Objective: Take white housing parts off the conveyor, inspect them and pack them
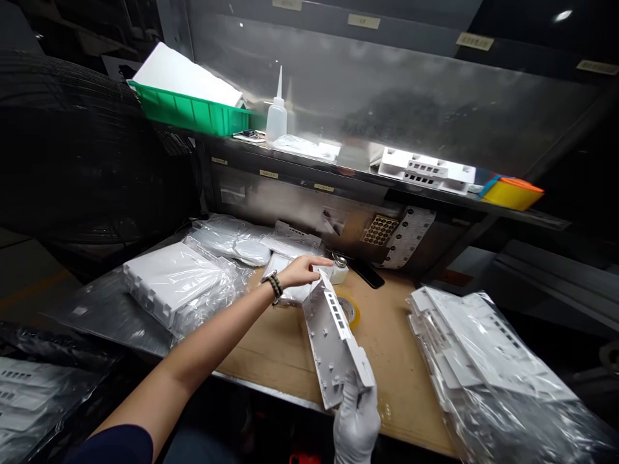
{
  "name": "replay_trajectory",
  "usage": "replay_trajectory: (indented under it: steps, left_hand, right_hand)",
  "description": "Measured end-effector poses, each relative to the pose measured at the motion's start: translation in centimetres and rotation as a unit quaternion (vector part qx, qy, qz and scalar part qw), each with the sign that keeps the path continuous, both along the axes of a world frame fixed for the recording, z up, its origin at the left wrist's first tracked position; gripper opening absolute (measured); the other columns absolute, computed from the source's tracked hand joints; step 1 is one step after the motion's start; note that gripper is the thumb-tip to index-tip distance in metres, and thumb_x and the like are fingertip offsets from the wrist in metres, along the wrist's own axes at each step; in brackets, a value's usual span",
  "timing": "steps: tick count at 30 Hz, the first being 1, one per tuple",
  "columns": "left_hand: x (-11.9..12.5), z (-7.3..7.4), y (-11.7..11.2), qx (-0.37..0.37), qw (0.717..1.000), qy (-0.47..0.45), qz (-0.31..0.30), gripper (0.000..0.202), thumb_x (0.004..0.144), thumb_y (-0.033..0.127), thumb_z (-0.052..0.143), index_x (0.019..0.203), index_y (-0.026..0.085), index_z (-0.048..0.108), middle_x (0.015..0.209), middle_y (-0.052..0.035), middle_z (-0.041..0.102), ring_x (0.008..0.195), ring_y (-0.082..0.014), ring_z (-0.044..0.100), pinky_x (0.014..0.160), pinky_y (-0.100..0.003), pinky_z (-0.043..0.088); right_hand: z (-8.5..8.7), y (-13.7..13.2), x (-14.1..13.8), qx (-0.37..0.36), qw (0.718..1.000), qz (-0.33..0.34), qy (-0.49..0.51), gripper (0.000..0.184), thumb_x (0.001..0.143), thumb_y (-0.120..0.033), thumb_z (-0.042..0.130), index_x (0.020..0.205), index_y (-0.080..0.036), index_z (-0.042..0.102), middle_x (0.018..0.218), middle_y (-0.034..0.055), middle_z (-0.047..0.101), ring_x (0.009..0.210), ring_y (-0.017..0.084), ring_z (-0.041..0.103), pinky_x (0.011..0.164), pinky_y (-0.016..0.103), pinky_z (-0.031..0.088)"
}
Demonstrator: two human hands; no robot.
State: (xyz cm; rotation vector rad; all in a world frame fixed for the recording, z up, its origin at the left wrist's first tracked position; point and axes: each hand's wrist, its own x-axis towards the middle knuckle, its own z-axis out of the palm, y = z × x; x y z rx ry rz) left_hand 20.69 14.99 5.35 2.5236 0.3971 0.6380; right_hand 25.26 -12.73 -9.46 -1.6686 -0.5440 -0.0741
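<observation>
Head: casing (334, 351) in hand (356, 422), casings (493, 345) in bag (536, 428)

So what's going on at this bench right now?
A person is holding a white plastic housing panel with a row of rectangular cutouts, tilted over the brown work surface. The white-gloved right hand grips its near end; the bare left hand is at the far end, though its exact hold is unclear. A yellow tape roll lies partly hidden behind the panel. More white plastic parts sit at both sides, a bagged stack among them on the right.
</observation>
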Motion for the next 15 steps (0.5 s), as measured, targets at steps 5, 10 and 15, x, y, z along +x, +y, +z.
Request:
replay_trajectory:
  steps: [5,10,15]
  left_hand:
    - [-1.6,-0.1,-5.3,0.095,0.995,-0.010,-0.012,0.052,0.094,0.005,0.046,0.134,0.029,0.070,0.148,-0.0008,0.063,0.107,-0.0277,0.070,0.096,-0.044,0.054]
    - [-3.4,-1.2,-10.1,0.125,0.992,0.025,0.007,0.085,0.088,0.001,0.045,0.162,0.040,0.033,0.167,-0.0016,0.038,0.091,-0.0275,0.073,0.079,-0.043,0.057]
    - [-3.9,-1.1,-15.3,0.091,0.991,0.052,-0.082,0.124,0.073,0.016,0.064,0.165,0.024,-0.018,0.174,-0.0110,-0.001,0.106,-0.0351,0.074,0.068,-0.043,0.063]
  right_hand:
    - [0.9,-0.1,1.8,-0.016,1.000,-0.021,-0.013,0.071,0.088,-0.076,0.057,0.116,-0.012,0.072,0.110,0.0184,0.077,0.113,0.036,0.070,0.100,0.046,0.054]
    - [2.9,-1.5,4.2,0.025,0.986,-0.048,0.156,0.074,0.088,-0.073,0.060,0.127,-0.011,0.069,0.106,0.0162,0.078,0.092,0.035,0.075,0.073,0.043,0.061]
    - [4.2,-2.2,3.6,0.039,0.991,-0.076,0.105,0.068,0.085,-0.068,0.068,0.126,-0.014,0.071,0.106,0.0167,0.077,0.093,0.037,0.074,0.073,0.045,0.061]
